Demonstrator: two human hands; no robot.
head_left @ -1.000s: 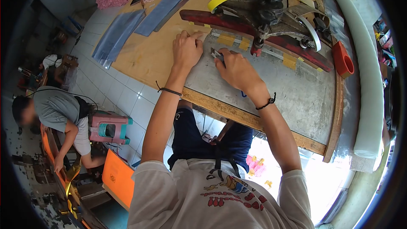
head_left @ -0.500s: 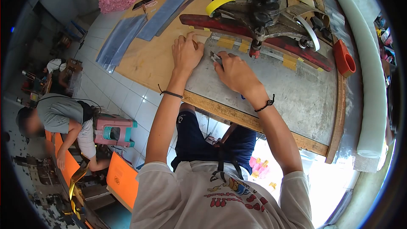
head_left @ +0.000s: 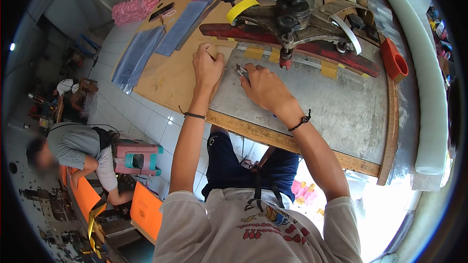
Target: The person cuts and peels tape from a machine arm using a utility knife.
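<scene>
My left hand [head_left: 208, 68] is closed over the wooden tabletop [head_left: 165, 75], beside the left edge of a grey metal plate [head_left: 317, 102]. A thin dark strip shows at its fingers; what it is I cannot make out. To its right, my right hand [head_left: 268, 87] is over the plate, closed around a small silver metal tool [head_left: 241, 70]. The tool's tip points up and left, toward my left hand; most of its body is hidden in my grip. Yellow tape pieces [head_left: 256, 51] stick along the plate's far edge.
Beyond my hands stands a black press-like machine [head_left: 292, 19] with a red bar [head_left: 321, 53]. A red holder [head_left: 394, 61] and white roll [head_left: 429, 92] are at right. Clear plastic sheets [head_left: 139, 56] lie at left. A co-worker [head_left: 78, 146] sits near orange sheets [head_left: 146, 212].
My left hand has curled its fingers, and a thin dark strip now shows there. My right hand still grips the silver tool, close to its former place. The view has shifted slightly.
</scene>
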